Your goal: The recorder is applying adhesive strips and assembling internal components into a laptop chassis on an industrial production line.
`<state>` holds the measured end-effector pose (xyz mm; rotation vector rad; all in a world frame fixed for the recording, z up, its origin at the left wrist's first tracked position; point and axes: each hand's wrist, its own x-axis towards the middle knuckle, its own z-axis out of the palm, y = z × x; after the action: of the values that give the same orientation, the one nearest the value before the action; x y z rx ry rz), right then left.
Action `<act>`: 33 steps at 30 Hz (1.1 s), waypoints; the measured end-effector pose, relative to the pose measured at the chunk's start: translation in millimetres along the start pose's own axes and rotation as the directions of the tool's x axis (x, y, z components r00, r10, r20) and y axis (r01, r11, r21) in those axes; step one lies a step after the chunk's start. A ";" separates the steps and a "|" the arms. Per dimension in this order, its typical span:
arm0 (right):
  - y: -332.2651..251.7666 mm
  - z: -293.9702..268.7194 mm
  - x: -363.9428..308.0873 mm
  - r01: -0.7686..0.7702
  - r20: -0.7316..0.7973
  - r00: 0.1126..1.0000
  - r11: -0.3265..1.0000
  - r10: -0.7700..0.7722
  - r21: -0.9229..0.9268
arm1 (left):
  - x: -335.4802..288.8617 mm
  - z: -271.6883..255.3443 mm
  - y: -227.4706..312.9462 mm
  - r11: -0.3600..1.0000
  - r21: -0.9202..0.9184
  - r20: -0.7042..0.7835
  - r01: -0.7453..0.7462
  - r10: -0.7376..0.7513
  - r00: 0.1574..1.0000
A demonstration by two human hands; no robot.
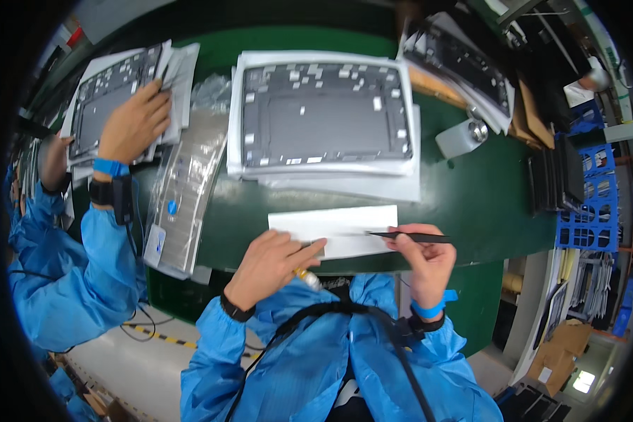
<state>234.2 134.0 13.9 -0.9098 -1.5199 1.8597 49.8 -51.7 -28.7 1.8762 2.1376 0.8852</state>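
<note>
A long white sheet (pixel 362 219) lies near the table's front edge. My left hand (pixel 266 266) presses on its left end, one finger stretched toward the middle. A small yellow-and-clear cylinder (pixel 307 277) shows just below that hand; whether the hand touches it cannot be made out. Between the thumb and fingers of my right hand (pixel 425 259) are black tweezers (pixel 422 238), their tips pointing left over the sheet. Beyond the sheet, a dark rectangular panel (pixel 316 119) with many small white patches rests on a stack of white sheets.
At the left, a co-worker's hand (pixel 137 123) is over a similar panel (pixel 95 105). A plastic-wrapped grey strip pack (pixel 186 186) lies between us. To the right are a bottle with a metal top (pixel 461 138), another panel (pixel 464 60) and blue racks (pixel 598 197).
</note>
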 end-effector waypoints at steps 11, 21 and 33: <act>-61.7 5.8 197.8 0.233 0.035 0.971 0.971 -0.235 0.061 | 180.3 -43.1 -20.7 0.955 0.258 -0.005 -0.147 0.154 0.988; -36.8 4.3 238.6 0.157 0.072 0.985 0.987 -0.154 -0.029 | 201.5 -45.8 -49.6 0.934 0.279 0.198 -0.223 0.172 0.965; -23.6 3.9 238.0 0.121 0.077 0.990 0.993 -0.120 -0.001 | 232.9 -40.2 -63.9 0.890 0.389 0.252 -0.238 0.146 0.957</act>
<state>86.3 321.6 1.6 -0.7393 -1.5912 1.8227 -70.4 153.5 29.9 2.2940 2.1535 0.2338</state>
